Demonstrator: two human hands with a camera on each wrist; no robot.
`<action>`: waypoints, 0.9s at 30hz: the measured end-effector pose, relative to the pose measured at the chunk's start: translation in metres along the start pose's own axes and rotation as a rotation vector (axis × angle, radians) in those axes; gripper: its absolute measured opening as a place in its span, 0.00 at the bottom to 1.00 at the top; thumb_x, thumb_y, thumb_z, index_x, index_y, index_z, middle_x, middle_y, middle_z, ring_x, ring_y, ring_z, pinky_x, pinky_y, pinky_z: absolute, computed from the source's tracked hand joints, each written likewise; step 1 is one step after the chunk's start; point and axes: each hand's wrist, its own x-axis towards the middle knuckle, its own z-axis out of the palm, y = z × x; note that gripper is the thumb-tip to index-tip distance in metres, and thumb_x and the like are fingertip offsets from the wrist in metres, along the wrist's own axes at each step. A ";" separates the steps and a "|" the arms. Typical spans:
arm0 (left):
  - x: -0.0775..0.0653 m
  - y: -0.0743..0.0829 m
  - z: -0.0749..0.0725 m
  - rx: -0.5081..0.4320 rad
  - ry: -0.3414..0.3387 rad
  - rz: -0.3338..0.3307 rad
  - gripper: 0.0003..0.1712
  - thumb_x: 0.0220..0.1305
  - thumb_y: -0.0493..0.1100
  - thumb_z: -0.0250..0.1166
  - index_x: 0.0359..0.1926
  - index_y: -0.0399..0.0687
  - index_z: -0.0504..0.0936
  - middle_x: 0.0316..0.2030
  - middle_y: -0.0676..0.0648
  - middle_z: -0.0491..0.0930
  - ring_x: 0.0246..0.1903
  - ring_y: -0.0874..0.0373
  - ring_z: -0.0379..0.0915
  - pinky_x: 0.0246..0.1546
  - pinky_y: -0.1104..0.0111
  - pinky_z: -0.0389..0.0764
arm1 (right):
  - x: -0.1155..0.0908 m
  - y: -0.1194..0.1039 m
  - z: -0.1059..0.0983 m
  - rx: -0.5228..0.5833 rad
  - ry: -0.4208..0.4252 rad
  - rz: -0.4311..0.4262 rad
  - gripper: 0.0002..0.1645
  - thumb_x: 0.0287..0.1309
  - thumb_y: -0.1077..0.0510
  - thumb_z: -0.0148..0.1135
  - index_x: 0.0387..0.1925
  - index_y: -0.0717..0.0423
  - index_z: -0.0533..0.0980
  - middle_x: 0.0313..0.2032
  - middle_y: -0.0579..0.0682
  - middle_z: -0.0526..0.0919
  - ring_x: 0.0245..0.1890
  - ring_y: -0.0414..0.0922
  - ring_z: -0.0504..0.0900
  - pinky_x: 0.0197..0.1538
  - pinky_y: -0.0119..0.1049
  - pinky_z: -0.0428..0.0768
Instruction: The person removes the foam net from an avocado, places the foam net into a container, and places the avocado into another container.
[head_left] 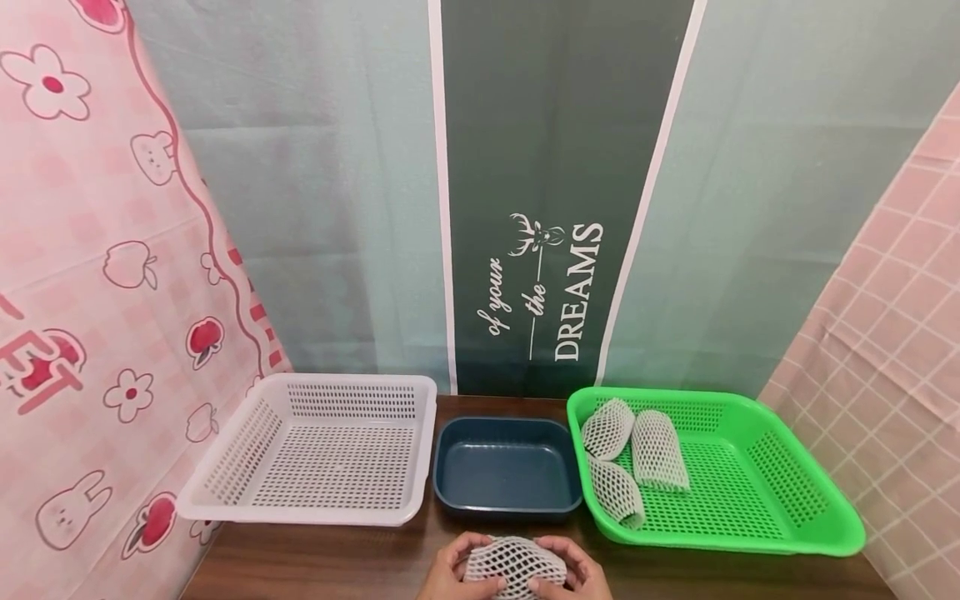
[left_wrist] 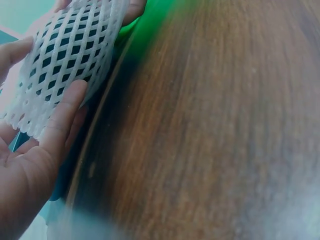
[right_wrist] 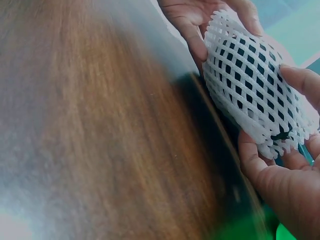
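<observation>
Low at the front of the head view, a white foam net sleeve [head_left: 516, 565] is held between both hands. My left hand [head_left: 453, 573] grips its left end, thumb on the near side and fingers around the far side. The right hand [head_left: 583, 573] holds the other end in the same way. In the left wrist view the foam net sleeve [left_wrist: 70, 55] looks rounded, with an open, ragged end beside the left palm. Dark patches show through the mesh of the foam net sleeve [right_wrist: 250, 75] in the right wrist view; I cannot tell what is inside.
A white plastic basket [head_left: 420, 450] stands at left, a dark blue tray [head_left: 506, 507] in the middle. At right is a green basket [head_left: 810, 467] with several foam net sleeves [head_left: 660, 450] along its left side. All stand on a brown wooden table [head_left: 315, 567], before hanging cloths.
</observation>
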 end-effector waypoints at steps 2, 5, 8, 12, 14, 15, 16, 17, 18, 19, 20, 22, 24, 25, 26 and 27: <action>0.000 -0.001 -0.001 0.000 0.005 -0.004 0.26 0.42 0.32 0.70 0.46 0.37 0.73 0.38 0.41 0.76 0.34 0.51 0.76 0.30 0.65 0.77 | 0.001 0.002 0.000 -0.011 0.005 -0.004 0.33 0.38 0.62 0.70 0.50 0.63 0.69 0.46 0.58 0.74 0.40 0.48 0.76 0.39 0.43 0.76; 0.000 -0.004 -0.003 0.002 -0.002 0.006 0.26 0.42 0.33 0.70 0.47 0.36 0.73 0.37 0.40 0.77 0.33 0.51 0.76 0.30 0.66 0.77 | 0.002 0.004 0.000 -0.013 0.005 0.001 0.33 0.38 0.62 0.70 0.50 0.63 0.69 0.46 0.58 0.74 0.40 0.48 0.76 0.39 0.42 0.76; 0.001 -0.006 -0.004 0.014 0.005 0.003 0.27 0.42 0.34 0.71 0.47 0.37 0.73 0.37 0.40 0.77 0.33 0.52 0.76 0.29 0.66 0.77 | 0.004 0.005 0.000 -0.010 0.002 0.012 0.33 0.39 0.61 0.70 0.50 0.63 0.69 0.45 0.57 0.74 0.40 0.47 0.76 0.39 0.42 0.76; 0.001 -0.008 -0.005 0.059 0.042 -0.030 0.26 0.41 0.35 0.72 0.45 0.40 0.75 0.36 0.43 0.78 0.33 0.53 0.76 0.29 0.67 0.77 | 0.005 0.007 -0.001 -0.020 0.005 0.018 0.32 0.39 0.60 0.71 0.50 0.63 0.70 0.45 0.56 0.75 0.40 0.47 0.76 0.39 0.42 0.76; 0.001 -0.008 -0.006 0.082 0.056 -0.035 0.26 0.41 0.36 0.72 0.45 0.41 0.75 0.35 0.43 0.78 0.33 0.53 0.76 0.29 0.68 0.77 | 0.005 0.007 -0.002 -0.022 0.006 0.019 0.33 0.39 0.60 0.71 0.50 0.63 0.70 0.45 0.57 0.75 0.41 0.47 0.76 0.39 0.41 0.76; 0.001 -0.008 -0.006 0.090 0.059 -0.035 0.26 0.41 0.36 0.72 0.45 0.41 0.75 0.35 0.43 0.78 0.33 0.53 0.76 0.29 0.68 0.77 | 0.005 0.007 -0.002 -0.022 0.006 0.016 0.33 0.39 0.60 0.71 0.50 0.63 0.70 0.45 0.57 0.75 0.41 0.47 0.76 0.39 0.41 0.76; 0.001 -0.008 -0.005 0.094 0.062 -0.032 0.26 0.41 0.37 0.72 0.45 0.41 0.75 0.35 0.43 0.78 0.33 0.53 0.76 0.30 0.68 0.77 | 0.005 0.008 -0.002 -0.016 0.009 0.021 0.33 0.39 0.60 0.71 0.50 0.63 0.70 0.45 0.57 0.75 0.41 0.47 0.76 0.40 0.41 0.75; 0.002 -0.008 -0.005 0.098 0.063 -0.028 0.26 0.41 0.37 0.72 0.45 0.41 0.75 0.36 0.43 0.78 0.33 0.53 0.75 0.30 0.68 0.77 | 0.005 0.008 -0.002 -0.014 0.009 0.019 0.33 0.39 0.60 0.71 0.50 0.63 0.69 0.45 0.57 0.74 0.41 0.47 0.76 0.40 0.42 0.75; 0.001 -0.008 -0.005 0.097 0.065 -0.026 0.26 0.41 0.37 0.72 0.45 0.41 0.75 0.36 0.43 0.78 0.33 0.53 0.76 0.30 0.68 0.77 | 0.005 0.008 -0.001 -0.014 0.012 0.017 0.33 0.39 0.60 0.71 0.50 0.63 0.69 0.45 0.57 0.75 0.41 0.47 0.76 0.40 0.42 0.75; 0.001 -0.008 -0.004 0.094 0.065 -0.023 0.26 0.41 0.37 0.72 0.45 0.41 0.75 0.36 0.43 0.77 0.33 0.53 0.76 0.30 0.68 0.77 | 0.005 0.008 -0.001 -0.011 0.011 0.016 0.33 0.39 0.60 0.71 0.50 0.63 0.69 0.45 0.57 0.74 0.41 0.48 0.76 0.40 0.42 0.75; 0.001 -0.007 -0.004 0.096 0.067 -0.015 0.27 0.41 0.37 0.72 0.46 0.40 0.74 0.36 0.43 0.77 0.34 0.53 0.75 0.30 0.67 0.77 | 0.005 0.008 -0.001 -0.010 0.010 0.016 0.33 0.39 0.60 0.71 0.51 0.63 0.69 0.45 0.57 0.74 0.41 0.48 0.76 0.39 0.42 0.75; 0.000 -0.006 -0.003 0.085 0.078 0.005 0.31 0.43 0.36 0.71 0.51 0.38 0.70 0.37 0.43 0.77 0.34 0.53 0.75 0.29 0.65 0.77 | 0.005 0.009 -0.001 -0.006 0.010 0.017 0.33 0.39 0.61 0.71 0.50 0.63 0.69 0.45 0.57 0.75 0.40 0.48 0.76 0.39 0.42 0.76; -0.001 -0.004 -0.003 0.060 0.106 0.023 0.34 0.49 0.36 0.67 0.57 0.36 0.63 0.38 0.42 0.76 0.34 0.53 0.75 0.29 0.63 0.77 | 0.005 0.009 -0.001 0.000 0.008 0.019 0.33 0.39 0.61 0.71 0.51 0.63 0.69 0.44 0.57 0.75 0.40 0.48 0.76 0.39 0.43 0.76; -0.002 -0.003 -0.003 0.057 0.129 0.040 0.34 0.52 0.36 0.65 0.58 0.35 0.60 0.38 0.41 0.76 0.34 0.54 0.75 0.29 0.63 0.78 | 0.005 0.009 -0.001 0.003 0.006 0.021 0.33 0.39 0.61 0.70 0.51 0.63 0.69 0.44 0.57 0.75 0.40 0.48 0.76 0.39 0.43 0.76; -0.002 -0.002 -0.004 0.068 0.159 0.061 0.32 0.55 0.35 0.62 0.58 0.33 0.59 0.39 0.41 0.76 0.34 0.55 0.75 0.28 0.63 0.78 | 0.005 0.009 -0.002 0.009 0.000 0.020 0.34 0.40 0.61 0.70 0.51 0.64 0.69 0.44 0.56 0.75 0.40 0.48 0.76 0.39 0.43 0.76; -0.002 -0.001 -0.005 0.084 0.189 0.078 0.28 0.58 0.35 0.59 0.57 0.31 0.60 0.38 0.40 0.76 0.33 0.56 0.75 0.28 0.63 0.78 | 0.005 0.009 -0.002 0.013 -0.005 0.019 0.34 0.40 0.61 0.70 0.52 0.64 0.68 0.44 0.56 0.76 0.40 0.48 0.76 0.39 0.43 0.76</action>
